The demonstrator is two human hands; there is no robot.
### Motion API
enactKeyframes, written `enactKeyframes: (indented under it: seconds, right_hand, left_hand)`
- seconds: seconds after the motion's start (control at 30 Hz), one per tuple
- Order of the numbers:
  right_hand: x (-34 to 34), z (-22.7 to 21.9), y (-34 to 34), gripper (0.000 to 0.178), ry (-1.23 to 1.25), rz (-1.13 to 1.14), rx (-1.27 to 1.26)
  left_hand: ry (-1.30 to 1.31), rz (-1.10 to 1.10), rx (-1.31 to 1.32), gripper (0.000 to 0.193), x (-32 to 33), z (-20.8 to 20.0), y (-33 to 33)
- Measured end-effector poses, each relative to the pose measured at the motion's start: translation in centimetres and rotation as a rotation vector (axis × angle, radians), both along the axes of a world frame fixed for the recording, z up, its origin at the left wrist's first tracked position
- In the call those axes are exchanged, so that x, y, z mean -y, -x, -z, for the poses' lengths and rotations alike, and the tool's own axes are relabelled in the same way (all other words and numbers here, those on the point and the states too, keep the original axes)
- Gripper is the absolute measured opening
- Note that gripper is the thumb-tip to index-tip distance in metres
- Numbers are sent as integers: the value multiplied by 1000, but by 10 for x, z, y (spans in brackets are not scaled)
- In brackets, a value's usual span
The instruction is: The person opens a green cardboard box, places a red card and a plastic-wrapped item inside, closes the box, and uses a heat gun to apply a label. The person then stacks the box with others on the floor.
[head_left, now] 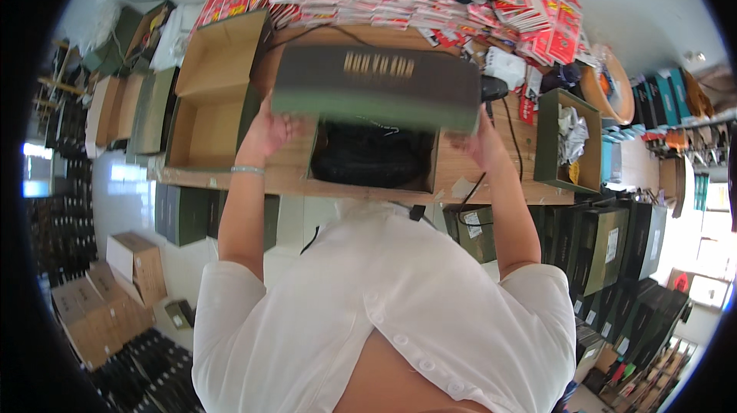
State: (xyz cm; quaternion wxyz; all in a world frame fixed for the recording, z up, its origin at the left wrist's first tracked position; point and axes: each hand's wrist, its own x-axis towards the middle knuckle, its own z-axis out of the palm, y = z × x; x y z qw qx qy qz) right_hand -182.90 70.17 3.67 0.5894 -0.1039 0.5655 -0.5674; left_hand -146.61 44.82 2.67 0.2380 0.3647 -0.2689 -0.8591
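Observation:
A dark green shoebox lid (375,87) with gold lettering is raised and tilted, its near edge blurred. My left hand (275,127) holds it at the left end, fingers curled below the near corner. At the opposite end, my right hand (477,140) grips the right corner in the same way. Beneath the lid stands the open box (432,163) on the wooden table, partly hidden by the lid. Inside it lies something black (374,156), whose kind I cannot make out.
Stacks of red printed packets (361,2) line the table's back. At left stands an open green box with a brown inside (206,129); at right, a box holding crumpled paper (572,137). A black cable (516,137) runs along the right. More boxes (595,248) are stacked below the table.

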Motion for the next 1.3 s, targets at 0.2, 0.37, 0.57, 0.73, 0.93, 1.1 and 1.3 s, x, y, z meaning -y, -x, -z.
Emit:
enactKeyframes:
  seconds: [0.2, 0.37, 0.57, 0.73, 0.93, 1.1, 1.3]
  right_hand:
    - [23, 75, -7, 34, -32, -53, -493]
    - [20, 95, -68, 20, 58, -500, -964]
    - [81, 116, -39, 27, 297, -458, -1304]
    - [73, 106, -79, 52, 383, -944, -1388]
    - [54, 137, -128, 89, 165, -1021, -1657]
    - [58, 139, -134, 95, 29, -1046, -1574]
    - [52, 126, -120, 90, 65, -868, -1370]
  left_hand:
    - [302, -21, 507, 53, -47, 52, -3]
    - [780, 122, 816, 35, -122, 110, -11]
    - [1393, 199, 1067, 31, -146, 100, 1]
    - [1174, 69, 1063, 29, -146, 106, 0]
    - [1019, -18, 963, 24, -140, 115, -9]
    - [996, -39, 884, 20, -136, 116, -16]
    - [980, -75, 896, 12, -123, 116, -25]
